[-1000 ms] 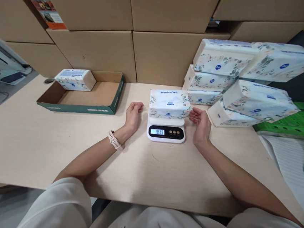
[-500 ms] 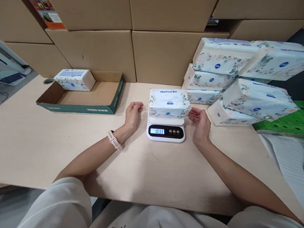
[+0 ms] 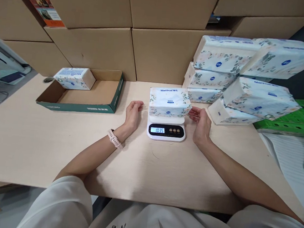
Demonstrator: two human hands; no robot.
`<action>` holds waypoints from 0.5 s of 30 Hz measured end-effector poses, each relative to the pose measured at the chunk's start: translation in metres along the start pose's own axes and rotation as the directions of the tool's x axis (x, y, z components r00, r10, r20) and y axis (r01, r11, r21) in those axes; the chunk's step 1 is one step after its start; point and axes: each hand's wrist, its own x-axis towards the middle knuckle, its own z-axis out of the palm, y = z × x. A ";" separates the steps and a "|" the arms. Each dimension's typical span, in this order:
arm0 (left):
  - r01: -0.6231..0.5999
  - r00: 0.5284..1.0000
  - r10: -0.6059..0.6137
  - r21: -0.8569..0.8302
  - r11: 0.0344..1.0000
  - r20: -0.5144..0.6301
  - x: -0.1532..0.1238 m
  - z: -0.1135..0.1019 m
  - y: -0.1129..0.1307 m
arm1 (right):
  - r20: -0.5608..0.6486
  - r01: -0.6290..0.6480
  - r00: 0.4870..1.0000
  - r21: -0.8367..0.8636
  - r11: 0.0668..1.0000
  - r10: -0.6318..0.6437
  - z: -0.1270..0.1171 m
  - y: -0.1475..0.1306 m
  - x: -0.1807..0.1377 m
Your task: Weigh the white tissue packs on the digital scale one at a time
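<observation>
Left hand (image 3: 133, 115): grip loosely curled, empty, resting on the surface just left of the scale (image 3: 167, 129), clear of the pack. Right hand (image 3: 201, 123): grip half open, empty, fingertips just beside the pack's right end; contact cannot be told. Tissue pack (image 3: 169, 101): lying flat on the scale, display lit. Step judged: weighing, hands off for the reading. Tray (image 3: 88, 108): left of the scale, one pack in its far corner. Stacked packs (image 3: 241, 79): right of the scale. Cartons (image 3: 157, 53): behind the scale.
</observation>
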 end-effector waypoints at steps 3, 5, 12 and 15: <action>-0.004 1.000 0.004 0.008 1.000 0.004 0.001 -0.001 -0.001 | -0.005 0.004 1.000 -0.003 1.000 -0.004 0.000 -0.001 -0.001; -0.008 1.000 0.008 0.014 1.000 0.004 0.002 -0.001 -0.002 | 0.006 0.027 1.000 -0.017 0.999 -0.027 0.000 -0.002 -0.003; -0.057 0.998 0.056 0.055 0.997 0.022 0.001 -0.005 -0.006 | 0.164 0.188 0.973 -0.154 0.970 -0.163 -0.007 -0.007 -0.015; -0.241 0.969 0.227 0.151 0.959 0.101 -0.004 -0.010 -0.010 | 0.227 0.161 0.968 -0.221 0.962 -0.110 -0.010 -0.008 -0.014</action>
